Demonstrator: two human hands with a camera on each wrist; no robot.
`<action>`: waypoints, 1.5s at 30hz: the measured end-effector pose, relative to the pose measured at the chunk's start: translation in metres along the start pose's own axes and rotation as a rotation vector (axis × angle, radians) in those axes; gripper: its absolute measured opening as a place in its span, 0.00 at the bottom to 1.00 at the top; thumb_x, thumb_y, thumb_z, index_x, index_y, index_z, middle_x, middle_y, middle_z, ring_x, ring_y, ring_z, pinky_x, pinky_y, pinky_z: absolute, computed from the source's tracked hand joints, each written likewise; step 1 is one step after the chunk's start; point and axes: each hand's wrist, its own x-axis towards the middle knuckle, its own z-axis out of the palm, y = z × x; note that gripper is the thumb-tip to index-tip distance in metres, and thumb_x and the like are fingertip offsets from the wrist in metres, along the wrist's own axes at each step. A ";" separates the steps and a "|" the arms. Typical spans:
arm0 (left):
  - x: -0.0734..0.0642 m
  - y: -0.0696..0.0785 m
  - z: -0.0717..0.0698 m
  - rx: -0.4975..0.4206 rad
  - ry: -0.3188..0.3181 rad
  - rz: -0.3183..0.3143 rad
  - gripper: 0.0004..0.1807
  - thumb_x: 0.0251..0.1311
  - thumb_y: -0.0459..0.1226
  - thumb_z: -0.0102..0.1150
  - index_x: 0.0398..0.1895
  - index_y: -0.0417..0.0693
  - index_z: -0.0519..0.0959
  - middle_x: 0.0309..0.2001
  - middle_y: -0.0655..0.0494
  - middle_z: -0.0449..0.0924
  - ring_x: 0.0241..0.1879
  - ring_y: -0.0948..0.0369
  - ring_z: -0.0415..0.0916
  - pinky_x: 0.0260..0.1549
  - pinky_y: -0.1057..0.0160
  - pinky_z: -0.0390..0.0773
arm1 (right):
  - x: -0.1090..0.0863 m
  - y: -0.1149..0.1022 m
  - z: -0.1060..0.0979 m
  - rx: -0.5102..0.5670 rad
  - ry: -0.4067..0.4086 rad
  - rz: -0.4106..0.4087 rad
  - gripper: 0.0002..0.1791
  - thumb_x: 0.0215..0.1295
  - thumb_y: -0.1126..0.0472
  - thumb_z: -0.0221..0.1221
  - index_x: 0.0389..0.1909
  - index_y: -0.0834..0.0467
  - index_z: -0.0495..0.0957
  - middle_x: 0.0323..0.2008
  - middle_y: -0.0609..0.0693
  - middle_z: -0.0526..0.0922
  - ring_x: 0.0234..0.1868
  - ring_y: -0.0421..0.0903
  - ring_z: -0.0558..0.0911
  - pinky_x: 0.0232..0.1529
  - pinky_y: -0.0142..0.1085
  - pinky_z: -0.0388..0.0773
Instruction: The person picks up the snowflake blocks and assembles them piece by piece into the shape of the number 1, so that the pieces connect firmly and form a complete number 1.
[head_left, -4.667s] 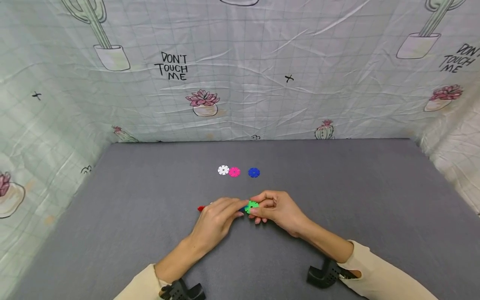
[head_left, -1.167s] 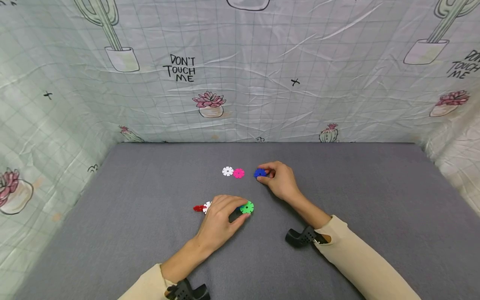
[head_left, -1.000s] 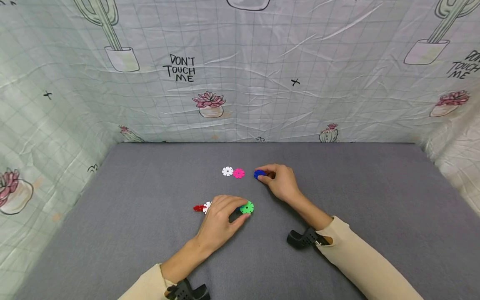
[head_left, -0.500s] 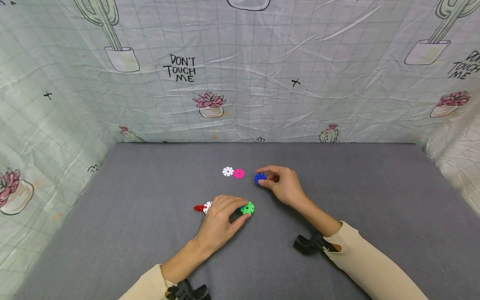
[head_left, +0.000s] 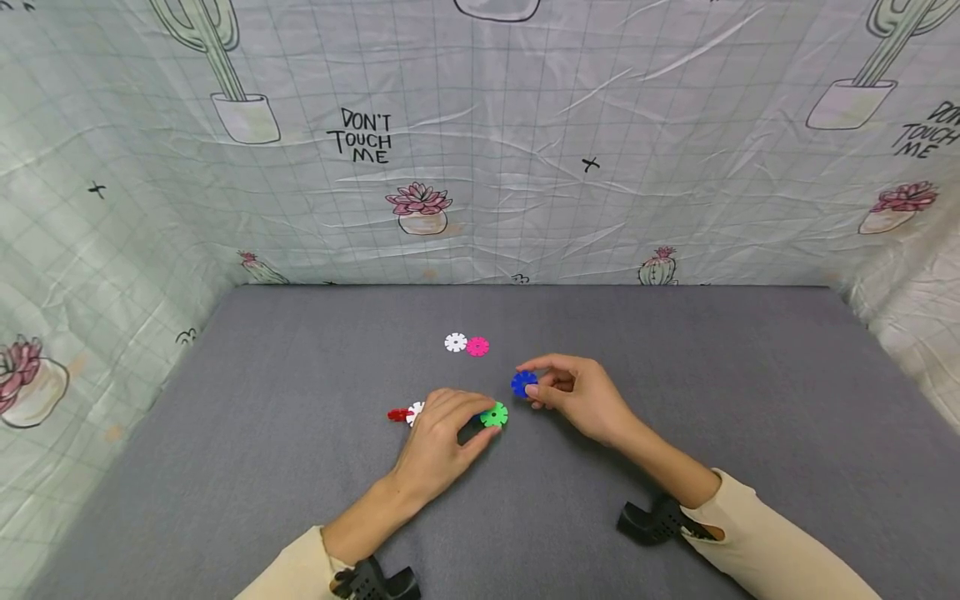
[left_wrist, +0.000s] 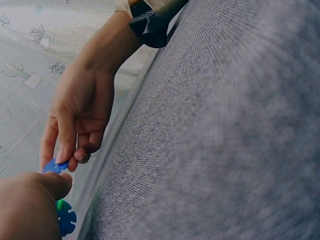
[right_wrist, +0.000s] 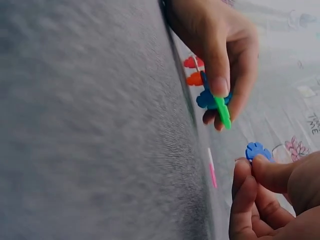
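My left hand (head_left: pixel 435 437) grips a row of notched plastic discs joined edge to edge, covering its middle in the head view. A red disc (head_left: pixel 397 415) and a white disc (head_left: pixel 414 412) show at its left end, a green disc (head_left: pixel 495 416) at its right. The right wrist view also shows an orange disc (right_wrist: pixel 194 79) and a darker blue disc (right_wrist: pixel 204 99) in that row. To its right, my right hand (head_left: pixel 588 400) pinches a loose blue disc (head_left: pixel 522 383) between thumb and fingers, apart from the green one.
A white disc (head_left: pixel 455 342) and a pink disc (head_left: pixel 477 347) lie side by side farther back on the grey tabletop (head_left: pixel 300 358). Behind the table hangs a printed cloth (head_left: pixel 510 208), which also closes off the sides.
Having left the green disc, my right hand took the blue disc from beside the pink one and brought it back nearer the row. My left hand stays almost still on the row.
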 end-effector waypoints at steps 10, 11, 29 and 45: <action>0.000 -0.001 0.002 0.012 0.016 0.011 0.18 0.44 0.35 0.76 0.40 0.39 0.83 0.39 0.53 0.83 0.40 0.59 0.79 0.46 0.56 0.73 | -0.019 -0.019 0.005 0.004 -0.027 0.012 0.13 0.61 0.71 0.62 0.47 0.59 0.79 0.28 0.56 0.82 0.29 0.57 0.81 0.28 0.34 0.77; 0.000 -0.001 0.001 0.012 0.015 0.011 0.18 0.44 0.35 0.76 0.40 0.39 0.83 0.39 0.53 0.83 0.40 0.59 0.79 0.46 0.56 0.73 | -0.021 -0.024 0.005 0.001 -0.027 0.013 0.13 0.61 0.71 0.62 0.47 0.60 0.79 0.28 0.57 0.82 0.29 0.57 0.81 0.28 0.33 0.76; 0.001 0.001 -0.001 -0.010 -0.001 -0.012 0.16 0.47 0.35 0.74 0.41 0.40 0.83 0.40 0.53 0.83 0.42 0.57 0.79 0.48 0.58 0.75 | -0.023 0.005 0.013 -0.119 -0.042 -0.145 0.13 0.62 0.65 0.63 0.46 0.49 0.80 0.25 0.43 0.83 0.23 0.40 0.81 0.22 0.32 0.75; 0.001 0.003 -0.002 -0.036 -0.011 -0.010 0.14 0.47 0.32 0.72 0.39 0.38 0.84 0.40 0.50 0.84 0.45 0.54 0.79 0.53 0.56 0.74 | -0.024 0.006 0.024 -0.129 0.041 -0.238 0.13 0.59 0.68 0.65 0.42 0.49 0.82 0.23 0.43 0.82 0.21 0.38 0.80 0.20 0.32 0.75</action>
